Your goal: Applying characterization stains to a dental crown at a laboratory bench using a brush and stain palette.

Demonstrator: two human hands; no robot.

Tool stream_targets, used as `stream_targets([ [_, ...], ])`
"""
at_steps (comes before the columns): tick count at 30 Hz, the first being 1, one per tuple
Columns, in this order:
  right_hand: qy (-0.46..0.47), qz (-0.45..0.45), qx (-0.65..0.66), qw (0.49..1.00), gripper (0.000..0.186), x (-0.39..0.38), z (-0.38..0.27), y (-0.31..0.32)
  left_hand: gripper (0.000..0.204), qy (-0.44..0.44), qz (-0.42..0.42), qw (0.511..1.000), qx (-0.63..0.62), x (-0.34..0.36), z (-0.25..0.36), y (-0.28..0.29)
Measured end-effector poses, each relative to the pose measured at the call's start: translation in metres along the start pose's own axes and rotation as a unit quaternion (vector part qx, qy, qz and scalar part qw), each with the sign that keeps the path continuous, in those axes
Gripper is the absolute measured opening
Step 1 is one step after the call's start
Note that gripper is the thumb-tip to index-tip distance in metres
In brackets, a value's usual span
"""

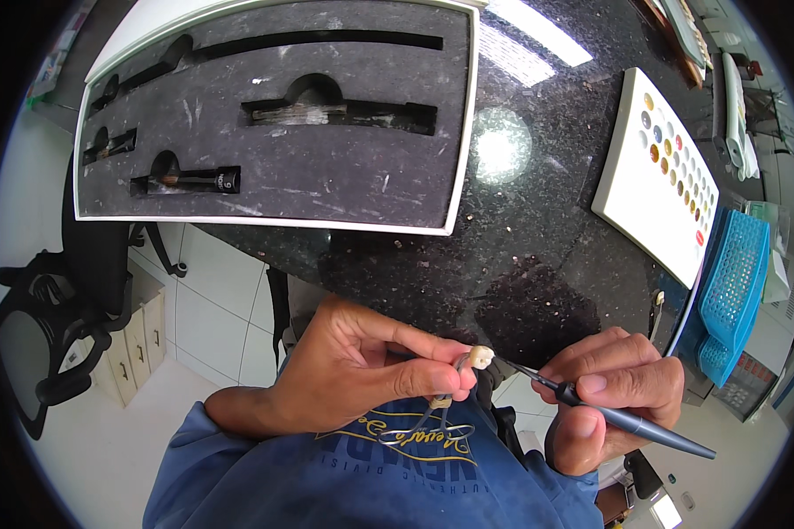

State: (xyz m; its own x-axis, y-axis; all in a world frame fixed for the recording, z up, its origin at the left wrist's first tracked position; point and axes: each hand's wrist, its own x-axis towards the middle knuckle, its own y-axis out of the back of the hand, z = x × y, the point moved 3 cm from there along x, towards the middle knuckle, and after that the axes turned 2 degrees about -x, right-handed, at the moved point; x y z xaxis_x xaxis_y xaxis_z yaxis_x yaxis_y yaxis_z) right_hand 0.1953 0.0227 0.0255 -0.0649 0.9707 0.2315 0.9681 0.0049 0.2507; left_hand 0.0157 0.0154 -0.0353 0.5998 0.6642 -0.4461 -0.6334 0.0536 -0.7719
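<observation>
My left hand (370,366) pinches a pair of metal forceps, whose ring handles (428,433) hang below the fingers. At the forceps' end, beside my left thumb and index finger, sits a small cream-white tooth crown (482,357). My right hand (622,388) grips a fine brush (640,425) with a dark grey-blue handle, like a pen. Its thin tip points left and ends right by the crown; whether it touches cannot be made out. Both hands are close together in front of my blue shirt, at the near edge of the dark stone table (538,238).
A white box with grey foam (326,181) fills the far left, with brushes in some cutouts. At the right lies a white palette (631,203) with coloured wells, a small tooth-tipped piece (659,300) near it. Beyond is a blue perforated basket (734,273). A black chair (40,326) stands left.
</observation>
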Motion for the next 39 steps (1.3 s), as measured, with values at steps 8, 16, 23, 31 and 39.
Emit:
stream_targets([
  [8, -0.006, -0.004, -0.002, 1.000, 0.020, 0.0010, -0.0013, -0.0008, 0.021, 0.013, 0.006, 1.000, 0.007, -0.0003, 0.0014, -0.0003],
  [16, -0.003, 0.009, 0.007, 1.000, 0.019, -0.0005, -0.0008, -0.0013, 0.020, 0.014, 0.013, 1.000, -0.004, -0.0003, 0.0020, -0.0017],
  [23, -0.012, -0.013, -0.006, 1.000, 0.019, 0.0014, -0.0015, -0.0012, 0.020, 0.012, 0.016, 1.000, -0.001, -0.0008, 0.0017, -0.0009],
  [31, 0.040, -0.055, -0.022, 0.997, 0.026, 0.0009, 0.0008, -0.0012, 0.021, 0.012, 0.010, 1.000, -0.008, -0.0007, 0.0011, -0.0005],
  [39, 0.042, -0.077, -0.016, 0.996, 0.025, 0.0016, -0.0002, -0.0001, 0.021, 0.008, 0.009, 1.000, -0.013, -0.0011, 0.0008, -0.0005],
])
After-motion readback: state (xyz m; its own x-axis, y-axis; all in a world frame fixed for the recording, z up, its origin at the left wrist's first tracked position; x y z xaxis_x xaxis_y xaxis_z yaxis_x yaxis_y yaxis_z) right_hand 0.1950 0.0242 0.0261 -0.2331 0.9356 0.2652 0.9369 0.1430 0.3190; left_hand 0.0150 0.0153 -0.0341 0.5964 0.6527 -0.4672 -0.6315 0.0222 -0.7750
